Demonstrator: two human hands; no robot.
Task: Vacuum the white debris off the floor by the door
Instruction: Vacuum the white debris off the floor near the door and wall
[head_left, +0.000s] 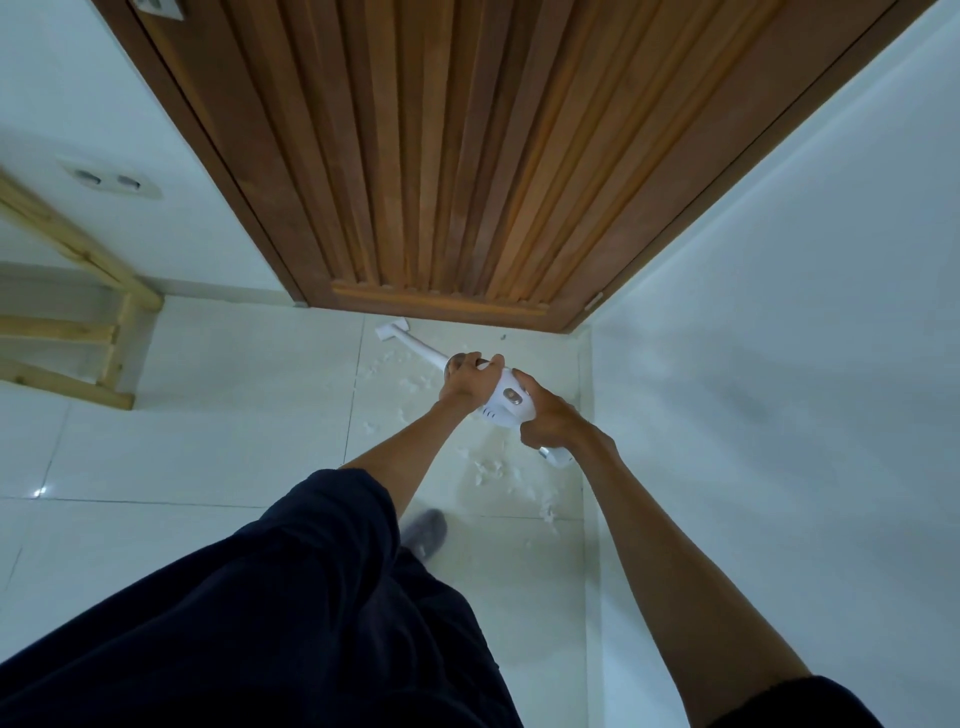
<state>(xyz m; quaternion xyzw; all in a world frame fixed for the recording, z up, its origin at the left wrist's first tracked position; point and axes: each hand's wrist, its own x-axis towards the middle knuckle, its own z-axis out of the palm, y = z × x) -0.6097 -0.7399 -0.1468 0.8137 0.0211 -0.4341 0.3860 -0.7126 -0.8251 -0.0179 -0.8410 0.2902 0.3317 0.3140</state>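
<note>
At the left edge of the frame a pale wooden frame (78, 322) stands on the tiled floor (208, 441), with a wall socket (109, 179) above it. The brown slatted door (467, 156) fills the upper middle. Just below it the white vacuum (506, 402) slants, its nozzle (392, 330) on the floor close to the door's foot. The left grip (467, 376) is curled round the tube, the right grip (550, 421) curled round the rear handle. White debris (488, 467) lies scattered on the tiles under and around the vacuum, right of centre, above a grey slipper (426, 530)
</note>
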